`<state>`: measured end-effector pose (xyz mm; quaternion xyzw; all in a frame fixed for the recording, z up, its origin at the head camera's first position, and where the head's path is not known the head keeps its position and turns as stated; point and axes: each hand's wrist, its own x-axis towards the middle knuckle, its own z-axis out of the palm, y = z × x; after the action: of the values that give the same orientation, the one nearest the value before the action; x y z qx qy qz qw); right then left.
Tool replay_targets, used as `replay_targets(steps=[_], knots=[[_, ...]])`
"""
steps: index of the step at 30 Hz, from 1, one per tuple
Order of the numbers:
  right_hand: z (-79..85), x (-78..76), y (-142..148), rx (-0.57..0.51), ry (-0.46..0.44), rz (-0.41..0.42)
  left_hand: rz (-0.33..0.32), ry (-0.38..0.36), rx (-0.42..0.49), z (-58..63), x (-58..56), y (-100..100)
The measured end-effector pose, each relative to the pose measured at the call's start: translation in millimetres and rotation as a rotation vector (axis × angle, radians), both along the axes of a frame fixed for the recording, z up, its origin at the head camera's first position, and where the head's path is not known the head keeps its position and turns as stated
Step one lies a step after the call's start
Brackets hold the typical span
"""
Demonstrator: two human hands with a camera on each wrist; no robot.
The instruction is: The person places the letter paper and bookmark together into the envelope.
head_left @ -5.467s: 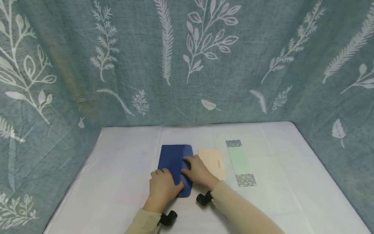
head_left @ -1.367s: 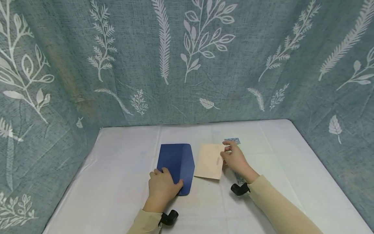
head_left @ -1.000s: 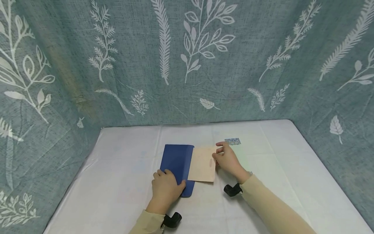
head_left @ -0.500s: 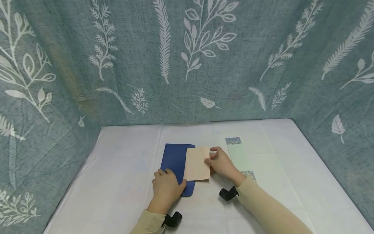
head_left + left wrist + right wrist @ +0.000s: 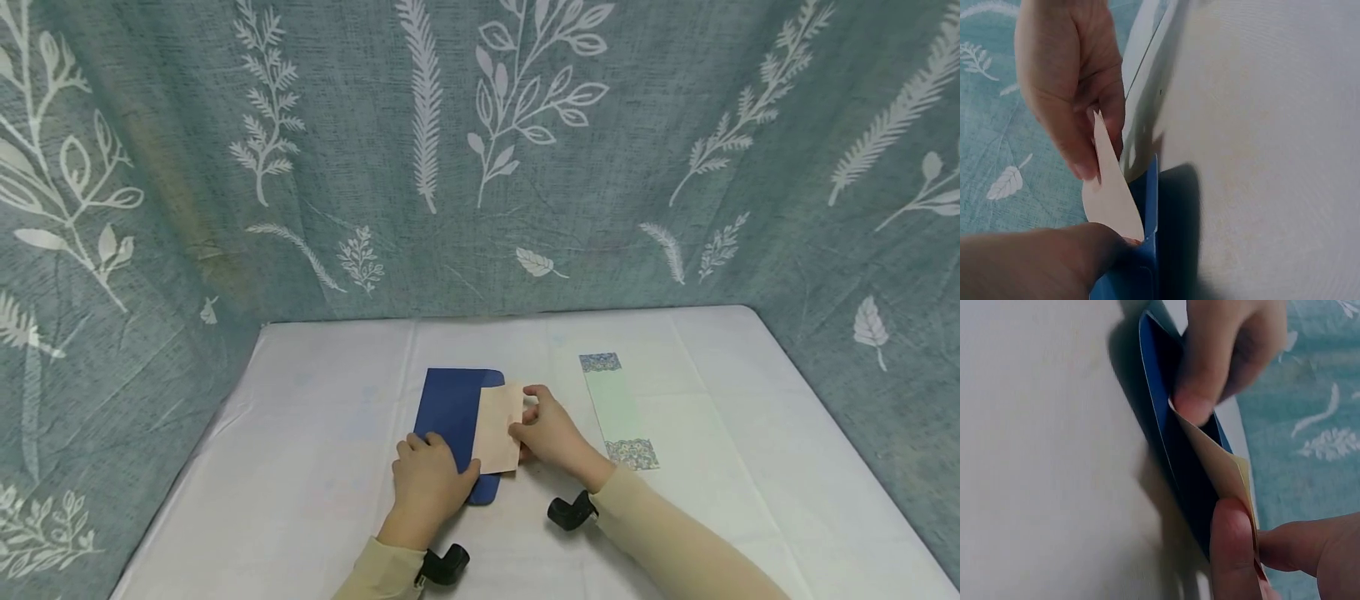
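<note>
A dark blue envelope (image 5: 450,404) lies on the table with its opening to the right. My left hand (image 5: 429,483) grips it near the front, thumb at the opening. My right hand (image 5: 551,433) pinches a cream card (image 5: 497,429) by its right edge. The card's left part is hidden inside the envelope; the rest sticks out over the flap. In the right wrist view, the card (image 5: 1219,465) sits in the gaping mouth of the envelope (image 5: 1163,415), with the left thumb (image 5: 1194,407) touching its edge. In the left wrist view, the card (image 5: 1110,187) appears to have two layers.
A pale green strip (image 5: 611,404) with patterned blue-grey ends lies flat to the right of my right hand. White cloth (image 5: 315,400) covers the table. A green leaf-print curtain (image 5: 465,250) hangs behind it and along both sides. A black camera sits on each wrist.
My right hand has lifted the cream card from the table and moved it left, partly into the envelope. The envelope has shifted slightly right. The green strip is uncovered again.
</note>
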<state>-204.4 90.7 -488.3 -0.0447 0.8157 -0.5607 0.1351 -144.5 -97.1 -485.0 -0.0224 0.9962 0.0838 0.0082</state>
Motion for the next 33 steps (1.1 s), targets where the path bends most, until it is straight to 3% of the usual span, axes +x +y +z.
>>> replay_targets(steps=[11, 20, 33], knots=[[-6.1, 2.5, -18, 0.111, 0.058, 0.021, -0.006, -0.029, 0.058, 6.2, 1.5, 1], [-4.0, 0.4, -17, 0.153, 0.057, 0.036, -0.026, 0.019, 0.116, 10.6, 2.5, 3], [-3.2, -6.2, -24, 0.061, -0.017, 0.012, -0.035, -0.009, 0.16, 11.4, 2.7, 0]])
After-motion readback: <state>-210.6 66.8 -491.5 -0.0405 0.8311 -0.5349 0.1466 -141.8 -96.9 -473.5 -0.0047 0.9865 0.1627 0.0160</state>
